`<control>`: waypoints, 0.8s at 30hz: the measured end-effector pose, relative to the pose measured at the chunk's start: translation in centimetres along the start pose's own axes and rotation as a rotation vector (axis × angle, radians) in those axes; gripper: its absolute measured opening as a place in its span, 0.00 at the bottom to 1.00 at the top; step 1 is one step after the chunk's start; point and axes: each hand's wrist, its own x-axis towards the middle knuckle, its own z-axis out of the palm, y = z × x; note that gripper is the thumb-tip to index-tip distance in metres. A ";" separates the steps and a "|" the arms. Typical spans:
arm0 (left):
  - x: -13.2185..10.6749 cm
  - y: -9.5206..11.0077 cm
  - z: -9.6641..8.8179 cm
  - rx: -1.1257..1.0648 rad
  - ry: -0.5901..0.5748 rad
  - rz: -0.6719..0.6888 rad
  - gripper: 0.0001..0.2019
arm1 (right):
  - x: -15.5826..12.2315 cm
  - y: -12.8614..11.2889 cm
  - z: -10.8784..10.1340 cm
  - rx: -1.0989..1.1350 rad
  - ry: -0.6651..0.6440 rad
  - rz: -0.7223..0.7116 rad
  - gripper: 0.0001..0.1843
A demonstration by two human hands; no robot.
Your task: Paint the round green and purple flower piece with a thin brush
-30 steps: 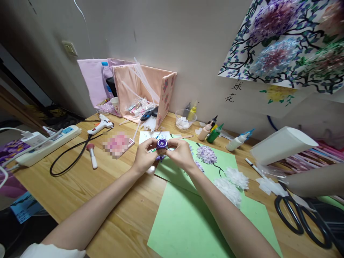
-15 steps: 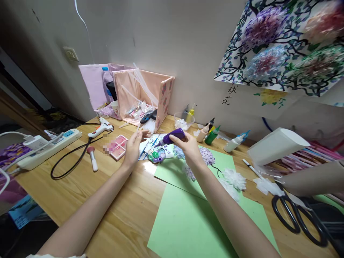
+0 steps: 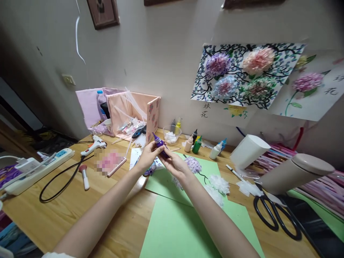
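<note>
A purple paint bottle (image 3: 159,142) is held up over the table with its pointed nozzle upward. My right hand (image 3: 176,166) is wrapped round its lower part. The fingers of my left hand (image 3: 147,157) are closed on the bottle's other side. Behind the left hand, a paint palette (image 3: 150,170) on paint-marked white paper (image 3: 133,160) is mostly hidden. Below the right hand lies a green sheet (image 3: 212,164) bearing purple paper flowers (image 3: 192,164), white paper flowers (image 3: 219,184) and a dark painted stem. Another green sheet (image 3: 185,229) lies nearer to me.
Several paint bottles, a green one (image 3: 197,144) among them, stand near the wall. To the left are a glue gun (image 3: 94,145), a makeup brush (image 3: 84,178) and a power strip (image 3: 43,172). Scissors (image 3: 276,215), a beige cylinder (image 3: 297,173) and a pink fabric box (image 3: 153,118) also stand or lie about.
The purple bottle has turned from nozzle-down over the palette to nozzle-up. My left hand has closed on it beside the right. The view has tilted upward, showing more wall.
</note>
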 end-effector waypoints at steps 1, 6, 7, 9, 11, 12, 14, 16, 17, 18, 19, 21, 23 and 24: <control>0.4 0.4 0.1 0.007 -0.015 0.006 0.22 | -0.3 -0.3 0.0 -0.105 -0.030 -0.030 0.08; 1.9 2.4 0.4 0.073 -0.124 0.045 0.20 | -0.8 -2.2 -0.9 -0.545 -0.063 -0.195 0.18; 2.2 2.7 0.6 0.086 -0.143 0.053 0.20 | -0.8 -2.5 -1.1 -0.578 -0.054 -0.222 0.20; 2.7 3.3 1.0 0.108 -0.171 0.060 0.20 | -0.5 -2.8 -1.3 -0.634 -0.045 -0.269 0.22; 3.1 3.8 1.5 0.127 -0.181 0.063 0.21 | -0.3 -3.1 -1.5 -0.671 -0.040 -0.306 0.23; 3.2 4.0 1.8 0.137 -0.183 0.066 0.21 | -0.3 -3.2 -1.5 -0.683 -0.038 -0.322 0.23; 3.5 4.5 2.3 0.161 -0.188 0.070 0.21 | -0.3 -3.4 -1.5 -0.696 -0.034 -0.347 0.23; 3.8 4.7 2.7 0.178 -0.194 0.073 0.21 | -0.3 -3.6 -1.5 -0.702 -0.032 -0.368 0.23; 4.0 4.7 2.9 0.178 -0.197 0.072 0.22 | -0.4 -3.7 -1.5 -0.704 -0.029 -0.379 0.23; 4.2 4.7 3.0 0.174 -0.200 0.069 0.22 | -0.4 -3.9 -1.5 -0.706 -0.024 -0.389 0.23; 4.4 4.6 3.1 0.168 -0.202 0.064 0.22 | -0.5 -4.0 -1.5 -0.708 -0.017 -0.400 0.23; 4.8 4.3 3.3 0.160 -0.206 0.053 0.22 | -0.5 -4.2 -1.6 -0.711 0.001 -0.419 0.22; 5.3 4.0 3.4 0.158 -0.209 0.047 0.22 | -0.5 -4.2 -1.8 -0.714 0.017 -0.432 0.21; 5.4 3.9 3.4 0.158 -0.213 0.046 0.22 | -0.4 -4.3 -1.8 -0.715 0.022 -0.437 0.21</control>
